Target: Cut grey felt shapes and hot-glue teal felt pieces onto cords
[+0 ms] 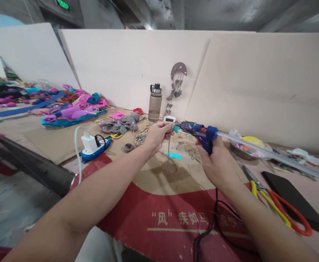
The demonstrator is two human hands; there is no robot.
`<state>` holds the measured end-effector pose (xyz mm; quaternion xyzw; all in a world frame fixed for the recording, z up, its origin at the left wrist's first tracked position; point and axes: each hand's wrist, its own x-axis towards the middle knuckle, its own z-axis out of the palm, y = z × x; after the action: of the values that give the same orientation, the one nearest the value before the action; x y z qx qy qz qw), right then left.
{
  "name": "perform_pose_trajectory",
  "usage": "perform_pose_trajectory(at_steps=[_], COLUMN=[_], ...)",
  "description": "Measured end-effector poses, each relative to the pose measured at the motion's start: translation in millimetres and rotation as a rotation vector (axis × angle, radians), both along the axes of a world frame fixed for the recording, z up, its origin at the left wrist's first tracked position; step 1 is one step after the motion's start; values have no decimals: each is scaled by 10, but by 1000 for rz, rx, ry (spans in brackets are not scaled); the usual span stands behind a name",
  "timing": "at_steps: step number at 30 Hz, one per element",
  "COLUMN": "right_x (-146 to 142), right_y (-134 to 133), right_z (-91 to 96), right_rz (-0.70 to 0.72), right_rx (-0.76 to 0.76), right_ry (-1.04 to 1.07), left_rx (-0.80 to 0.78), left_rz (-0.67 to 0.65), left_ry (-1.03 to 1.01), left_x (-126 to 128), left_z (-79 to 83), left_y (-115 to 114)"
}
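Glue gun (pixel 199 133), gripped in the right hand (pixel 219 162), hangs above the cardboard (pixel 154 178), its nozzle close to the teal piece (pixel 176 128) pinched by the left hand (pixel 159 136). With the 2 hands this near, a slip or a snagged black cable (pixel 216 200) could bring the tip onto the fingertips and burn them. Its body is dark blue, smudged, with 1 translucent stick (pixel 247 143) behind; the teal piece is small, partly hidden, a gray cord (pixel 168 145) dangling below.

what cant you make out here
Head view:
Handle of the glue gun: partly hidden by the right hand.
Far end of the glue stick: cut off by right edge.
White digital display: digits too small.
Whether the glue gun touches the teal piece in the left hand: too small to tell.
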<state>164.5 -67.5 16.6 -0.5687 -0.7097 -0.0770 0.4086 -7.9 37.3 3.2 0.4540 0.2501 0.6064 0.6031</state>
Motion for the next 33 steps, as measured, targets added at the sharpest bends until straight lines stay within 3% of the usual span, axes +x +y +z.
perform_pose_trajectory(at_steps=[33], right_x=[-20], right_y=[-29], right_z=[12], right_rz=[-22], right_rx=[-51], right_ry=[23], left_rx=[11], left_rz=[-10], left_ry=[39], left_x=[-1], left_z=[-4], left_y=[-3])
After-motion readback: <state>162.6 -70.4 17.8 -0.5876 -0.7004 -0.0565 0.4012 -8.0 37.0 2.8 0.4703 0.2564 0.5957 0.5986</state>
